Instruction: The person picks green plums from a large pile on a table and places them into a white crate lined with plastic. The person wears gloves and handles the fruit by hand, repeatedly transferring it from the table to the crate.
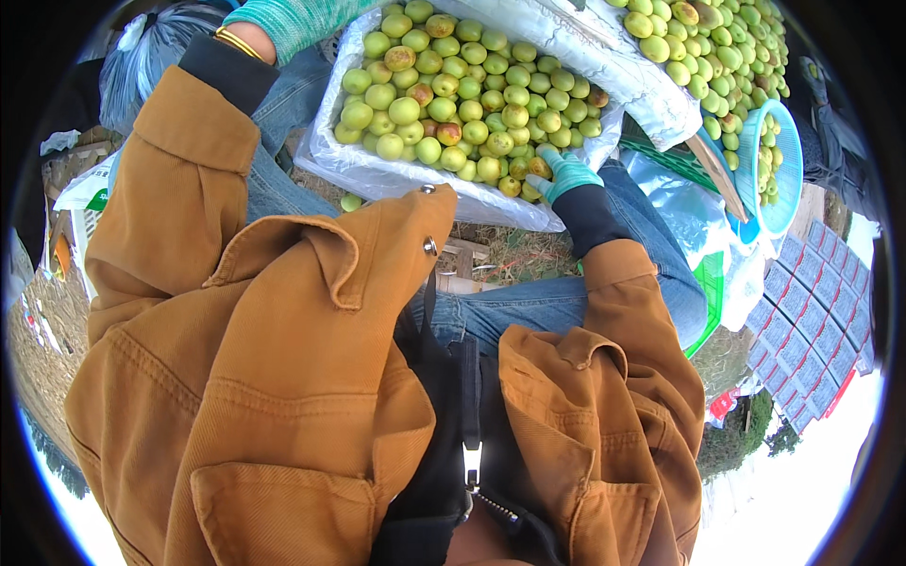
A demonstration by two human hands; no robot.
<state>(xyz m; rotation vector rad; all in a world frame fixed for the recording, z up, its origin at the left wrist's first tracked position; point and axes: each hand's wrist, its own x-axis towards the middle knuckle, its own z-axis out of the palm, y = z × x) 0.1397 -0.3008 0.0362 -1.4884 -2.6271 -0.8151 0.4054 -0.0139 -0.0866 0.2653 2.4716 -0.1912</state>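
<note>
My left hand point(304, 25), in a teal knit glove, reaches to the top edge of the view, where its fingers are cut off. A box lined with clear plastic point(322, 148) stands before my knees, filled with green jujubes point(442, 109), some blotched brown. At its near right corner my right hand point(570, 172), also gloved, dips among the fruit. The thumb and fingers lie on either side of a brownish jujube point(540, 168); whether they grip it is unclear.
A larger heap of jujubes point(722, 53) lies at upper right, behind a plastic-covered edge point(601, 60). Beside it are a blue basket point(793, 170) with fruit and a wooden slat point(715, 170). Stacked cartons point(814, 318) stand far right. A dark plastic bag point(152, 60) sits upper left.
</note>
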